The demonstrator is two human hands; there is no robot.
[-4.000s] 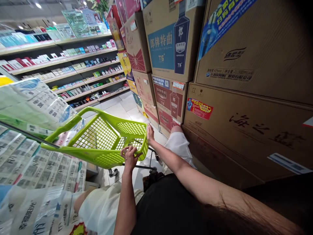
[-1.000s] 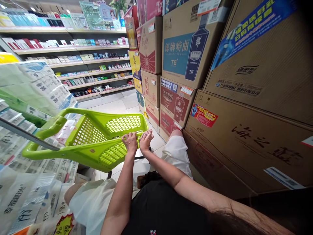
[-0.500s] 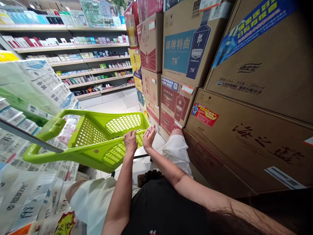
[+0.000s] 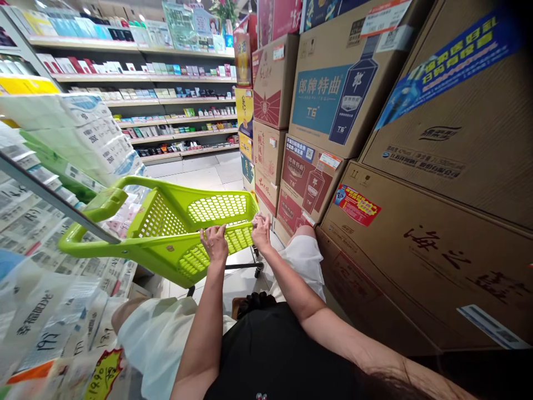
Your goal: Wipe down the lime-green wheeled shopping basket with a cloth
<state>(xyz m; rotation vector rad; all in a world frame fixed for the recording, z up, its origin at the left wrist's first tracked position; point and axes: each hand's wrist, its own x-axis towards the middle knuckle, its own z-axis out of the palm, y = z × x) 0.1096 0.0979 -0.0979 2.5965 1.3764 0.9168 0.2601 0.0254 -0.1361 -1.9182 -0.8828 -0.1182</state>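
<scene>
A lime-green plastic shopping cart [image 4: 162, 260] with perforated basket walls stands in front of me, turned sideways. My left hand [image 4: 215, 244] is on the near top rim of its basket, fingers curled over the edge. Close to the basket's right corner, my right hand [image 4: 261, 236] is closed around a small crumpled pinkish-white cloth or wipe [image 4: 258, 218], pressed against the rim. Its exact kind is too small to make out. The basket's visible inside walls show lattice holes.
Tall stacked cardboard cartons [image 4: 316, 105] rise close on my right. Plastic-wrapped paper packs [image 4: 45, 311] are piled on my left. Shelves of small boxed goods [image 4: 183, 100] line the back, beyond a tiled floor [image 4: 195, 172]. A dark caster wheel [image 4: 259, 269] shows below the cart.
My left hand has slid left along the rim, and my right hand has shifted slightly right with the crumpled cloth, widening the gap between them. The view has turned a little left.
</scene>
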